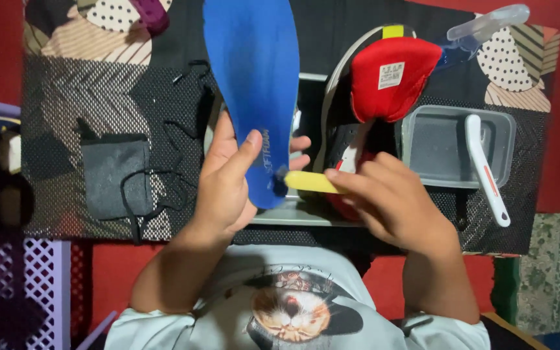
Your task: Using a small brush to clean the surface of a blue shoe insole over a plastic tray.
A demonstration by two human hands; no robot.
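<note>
My left hand [228,181] grips the heel end of a long blue insole [254,71], holding it upright over the mat. My right hand [396,201] pinches a small yellow brush [309,182] whose dark tip touches the insole's lower edge. Just behind my right hand lies a shoe [384,84] with a red tongue, a white sole edge and a black inside, partly hidden by my fingers.
A clear plastic tub [452,149] with a white-handled tool [487,172] across it sits at the right. A black drawstring pouch [116,175] lies on the dark mesh mat [59,116] at the left. A clear plastic shoe horn [484,26] lies at the far right. A lilac lattice basket [40,285] stands at lower left.
</note>
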